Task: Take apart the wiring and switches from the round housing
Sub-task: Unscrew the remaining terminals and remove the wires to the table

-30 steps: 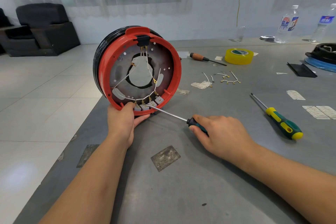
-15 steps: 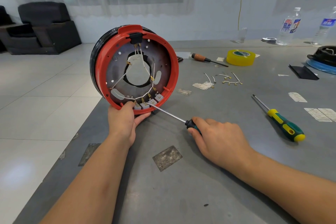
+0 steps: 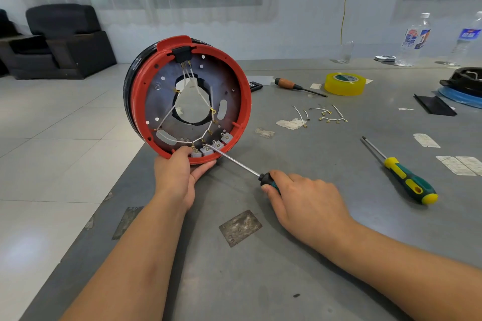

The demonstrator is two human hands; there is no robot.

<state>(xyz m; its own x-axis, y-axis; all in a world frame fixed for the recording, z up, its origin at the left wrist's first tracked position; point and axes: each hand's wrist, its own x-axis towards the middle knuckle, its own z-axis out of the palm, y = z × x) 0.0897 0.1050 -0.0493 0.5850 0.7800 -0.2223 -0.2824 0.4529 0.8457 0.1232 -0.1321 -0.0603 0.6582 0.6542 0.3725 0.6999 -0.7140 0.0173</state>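
The round red and black housing (image 3: 140,91) stands on edge at the table's left corner, its open back facing me. White wires (image 3: 200,98) with brass terminals run from a black block at the top to several white switches (image 3: 208,150) along the bottom rim. My left hand (image 3: 177,177) grips the bottom rim, thumb inside by the switches. My right hand (image 3: 305,203) holds a green-handled screwdriver (image 3: 234,160); its tip lies among the switch terminals.
On the grey table (image 3: 260,281) lie removed wires with terminals (image 3: 323,114), a yellow-green screwdriver (image 3: 407,177), a wooden-handled screwdriver (image 3: 294,86), a yellow tape roll (image 3: 344,83), paper scraps and two bottles (image 3: 414,39). A second housing (image 3: 464,86) sits far right. Floor drops off at left.
The housing and both hands stay in much the same place. The screwdriver tip remains at the switches; my right hand has shifted slightly on the handle.
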